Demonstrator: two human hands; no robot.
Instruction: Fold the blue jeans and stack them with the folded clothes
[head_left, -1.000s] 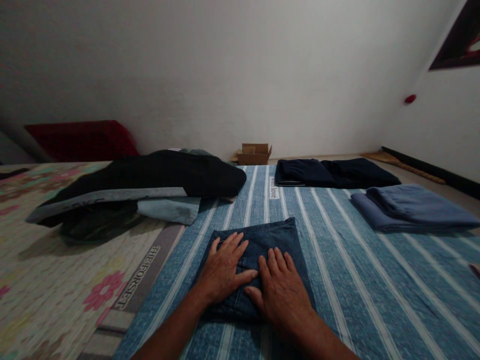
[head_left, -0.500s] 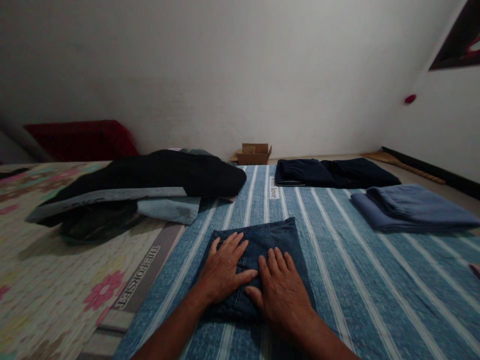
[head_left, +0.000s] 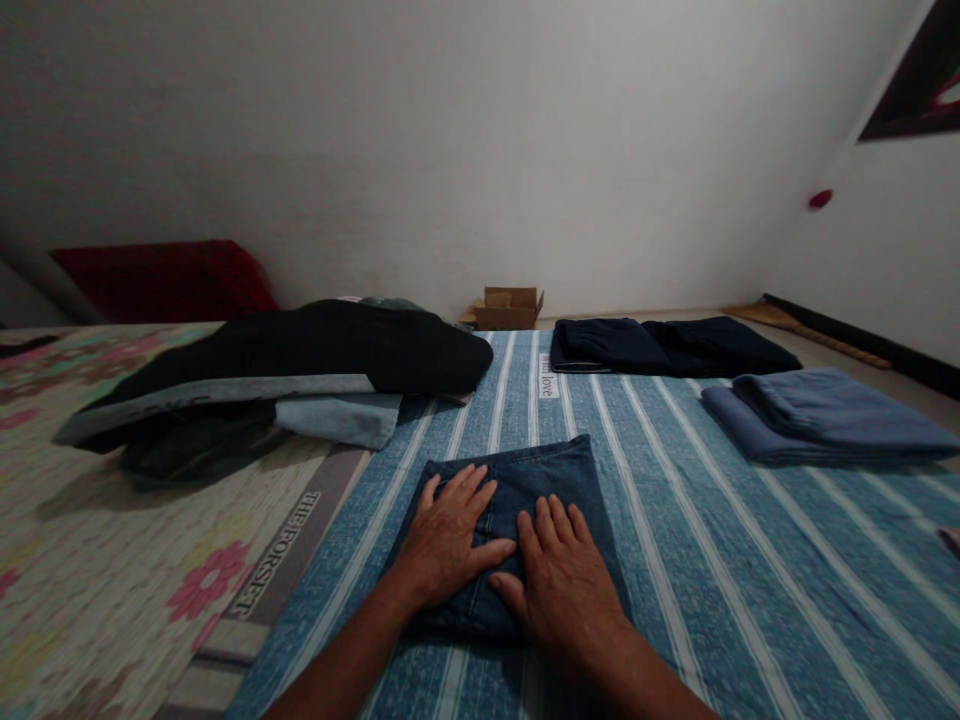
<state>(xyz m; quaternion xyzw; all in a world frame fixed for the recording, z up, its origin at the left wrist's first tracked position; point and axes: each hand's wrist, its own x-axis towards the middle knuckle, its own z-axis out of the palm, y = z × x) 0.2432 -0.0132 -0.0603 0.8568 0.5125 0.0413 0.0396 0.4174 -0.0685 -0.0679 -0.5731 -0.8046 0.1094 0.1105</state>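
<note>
Folded dark blue jeans (head_left: pixel 536 470) lie on the blue and white striped bedsheet (head_left: pixel 675 560) right in front of me. My left hand (head_left: pixel 450 540) rests flat on the left half of the jeans, fingers stretched out and a little apart. On their right half lies my right hand (head_left: pixel 562 570), palm down, with its thumb spread towards the left thumb. Parts of the denim under both palms are hidden.
A heap of dark clothes (head_left: pixel 337 350) is at the left, partly on a floral cover (head_left: pixel 150 560). Folded navy garments (head_left: pixel 675 345) and folded blue-grey clothing (head_left: pixel 832 415) lie at the right. A cardboard box (head_left: pixel 508 312) stands by the wall.
</note>
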